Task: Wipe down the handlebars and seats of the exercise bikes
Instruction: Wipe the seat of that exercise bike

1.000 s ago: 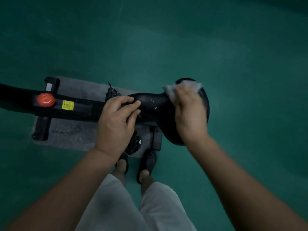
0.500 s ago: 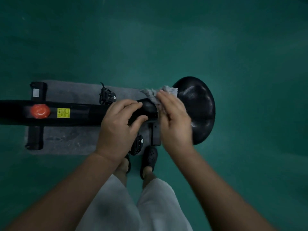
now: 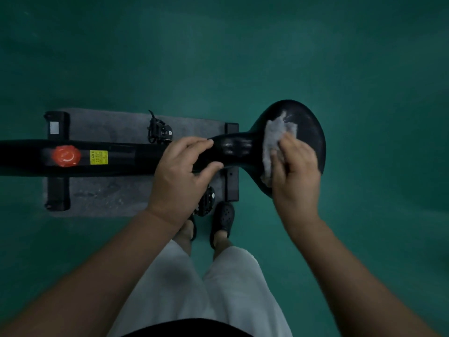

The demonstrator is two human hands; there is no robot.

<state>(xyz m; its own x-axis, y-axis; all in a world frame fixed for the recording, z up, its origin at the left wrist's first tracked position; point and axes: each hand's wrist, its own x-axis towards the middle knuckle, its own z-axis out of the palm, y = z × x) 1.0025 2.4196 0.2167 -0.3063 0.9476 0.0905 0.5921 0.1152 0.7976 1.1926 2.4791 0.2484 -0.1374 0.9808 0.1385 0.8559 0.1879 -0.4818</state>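
One black seat sits right of centre, on one exercise bike whose frame runs off left. The right hand presses one grey cloth onto the seat's wide part, fingers bent over it. The left hand curls around the seat's narrow nose. Two pedals show, and one red knob.

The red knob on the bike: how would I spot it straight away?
Start at the wide black seat on the right and follow the black frame leftward, past the left hand. Beyond a small yellow sticker sits the red knob: round, and the only red thing in view.
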